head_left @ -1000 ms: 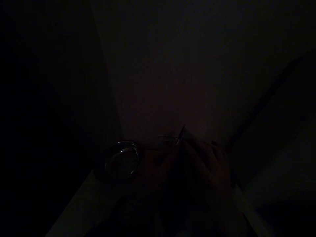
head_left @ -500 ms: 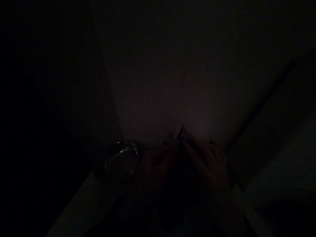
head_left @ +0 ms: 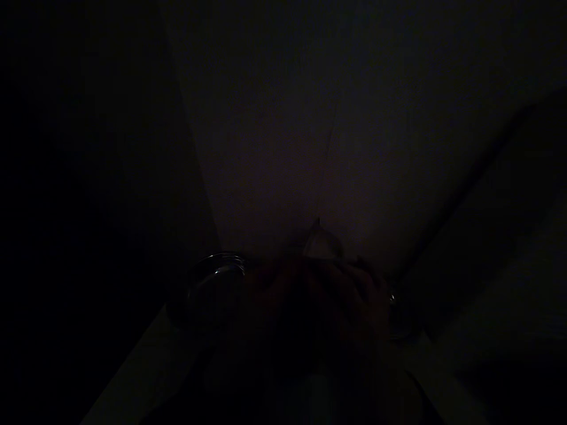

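It is very dark, and only faint outlines show. My left hand (head_left: 268, 289) and my right hand (head_left: 358, 289) are close together at the lower middle, fingers bent inward. Above their fingertips rises a thin, pale piece with a pointed corner (head_left: 324, 245), perhaps film or a small packet; its kind does not show. Both hands seem closed on it, though the fingertips are lost in shadow. Left of my left hand stands a shiny round metal bowl (head_left: 217, 274), its contents too dark to make out.
Beside my right hand is another shiny, rounded item (head_left: 392, 299), mostly lost in the dark. A pale surface (head_left: 133, 372) with a slanting edge lies at the lower left. Ahead rises a dim, wall-like panel (head_left: 266, 177) with a thin seam.
My right hand has moved left, closer to my left hand, uncovering the shiny item at its right. The thin piece now shows a broader face. The light has grown dimmer.
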The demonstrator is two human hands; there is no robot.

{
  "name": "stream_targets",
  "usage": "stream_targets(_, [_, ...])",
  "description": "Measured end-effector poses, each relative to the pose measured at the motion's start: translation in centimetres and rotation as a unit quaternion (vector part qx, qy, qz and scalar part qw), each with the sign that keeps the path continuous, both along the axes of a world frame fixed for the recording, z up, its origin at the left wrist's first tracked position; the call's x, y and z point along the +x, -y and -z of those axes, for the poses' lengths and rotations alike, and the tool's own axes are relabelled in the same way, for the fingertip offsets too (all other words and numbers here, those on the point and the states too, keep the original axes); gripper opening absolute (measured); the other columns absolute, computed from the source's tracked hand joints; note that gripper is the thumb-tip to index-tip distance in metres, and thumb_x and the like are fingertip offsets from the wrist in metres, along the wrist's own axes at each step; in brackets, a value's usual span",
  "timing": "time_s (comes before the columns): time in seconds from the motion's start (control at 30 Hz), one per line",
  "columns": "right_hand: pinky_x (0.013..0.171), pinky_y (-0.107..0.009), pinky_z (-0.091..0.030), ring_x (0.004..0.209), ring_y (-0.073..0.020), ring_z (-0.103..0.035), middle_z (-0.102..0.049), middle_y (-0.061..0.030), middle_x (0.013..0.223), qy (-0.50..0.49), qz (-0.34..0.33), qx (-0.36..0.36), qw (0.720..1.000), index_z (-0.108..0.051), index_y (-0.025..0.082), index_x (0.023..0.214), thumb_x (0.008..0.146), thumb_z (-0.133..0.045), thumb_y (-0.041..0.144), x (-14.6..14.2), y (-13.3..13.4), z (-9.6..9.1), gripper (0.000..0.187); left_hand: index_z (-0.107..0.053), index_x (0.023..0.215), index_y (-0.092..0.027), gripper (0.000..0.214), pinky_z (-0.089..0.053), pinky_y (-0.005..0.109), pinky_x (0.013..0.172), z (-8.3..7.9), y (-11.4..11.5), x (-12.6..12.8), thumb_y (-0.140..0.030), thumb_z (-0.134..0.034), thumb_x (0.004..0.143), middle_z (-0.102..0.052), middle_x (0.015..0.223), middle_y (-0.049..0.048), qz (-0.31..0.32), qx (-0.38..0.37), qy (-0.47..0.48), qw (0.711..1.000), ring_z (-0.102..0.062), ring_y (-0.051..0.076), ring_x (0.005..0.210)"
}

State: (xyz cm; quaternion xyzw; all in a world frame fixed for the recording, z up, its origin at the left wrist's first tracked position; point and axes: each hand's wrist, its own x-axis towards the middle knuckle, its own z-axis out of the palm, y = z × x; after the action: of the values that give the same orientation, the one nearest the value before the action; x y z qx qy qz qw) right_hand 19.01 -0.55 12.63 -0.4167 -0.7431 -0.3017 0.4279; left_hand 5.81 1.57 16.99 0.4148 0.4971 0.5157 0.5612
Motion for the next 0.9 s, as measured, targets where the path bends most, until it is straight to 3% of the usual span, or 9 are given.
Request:
stream_targets(0.17, [0.092, -0.05, -0.039, 0.095, -0.0251, -0.054, -0.066, -0.0124, 0.106, -0.008, 0.054, -0.007, 0.999, -0.063, 0.014, 0.111, 0.087, -0.051, 0.018, 0.8, -0.3, -0.6, 0.027, -0.074, 0.071, -0.02, 0.019, -0.053, 0.028, 0.066, 0.7, 0.4, 0.2, -0.039, -0.072, 0.066, -0.076, 0.076, 0.0043, 0.029, -0.006, 0.034, 0.999, -0.07, 0.022, 0.078])
stream_targets(0.33, [0.098, -0.053, -0.034, 0.101, -0.0256, -0.053, -0.066, -0.0107, 0.109, 0.003, 0.001, 0.008, 1.0, -0.062, 0.015, 0.112, 0.09, -0.049, 0.019, 0.3, 0.0, -0.3, 0.026, -0.075, 0.071, -0.019, 0.026, -0.052, 0.027, 0.063, 0.7, 0.0, 0.2, -0.044, -0.072, 0.065, -0.074, 0.071, 0.005, -0.02, -0.002, 0.02, 1.0, -0.069, 0.022, 0.076])
stream_targets(0.4, [0.099, -0.054, -0.033, 0.103, -0.0253, -0.053, -0.066, -0.0095, 0.11, 0.007, -0.011, 0.007, 1.0, -0.062, 0.016, 0.112, 0.091, -0.05, 0.019, 0.1, 0.1, -0.2, 0.025, -0.075, 0.073, -0.019, 0.027, -0.052, 0.027, 0.063, 0.5, -0.2, 0.1, -0.044, -0.071, 0.065, -0.074, 0.072, 0.0053, -0.011, 0.009, 0.032, 0.999, -0.069, 0.023, 0.077])
stream_targets(0.7, [0.086, -0.054, -0.043, 0.092, -0.0277, -0.056, -0.067, -0.0146, 0.104, -0.014, 0.041, -0.009, 0.999, -0.063, 0.011, 0.11, 0.09, -0.048, 0.02, 1.1, -0.4, -0.7, 0.026, -0.073, 0.066, -0.019, 0.019, -0.051, 0.024, 0.061, 1.1, 0.1, 0.0, -0.038, -0.072, 0.066, -0.074, 0.068, 0.0025, 0.024, 0.015, 0.004, 1.0, -0.07, 0.02, 0.073])
stream_targets(0.9, [0.097, -0.055, -0.036, 0.1, -0.0257, -0.055, -0.067, -0.0093, 0.109, -0.005, -0.012, 0.003, 1.0, -0.063, 0.017, 0.111, 0.091, -0.049, 0.021, 0.1, 0.3, -0.2, 0.024, -0.074, 0.075, -0.018, 0.027, -0.053, 0.027, 0.065, 1.2, -0.1, 0.0, -0.044, -0.071, 0.066, -0.076, 0.077, 0.0039, -0.034, 0.0, 0.026, 0.999, -0.07, 0.021, 0.079])
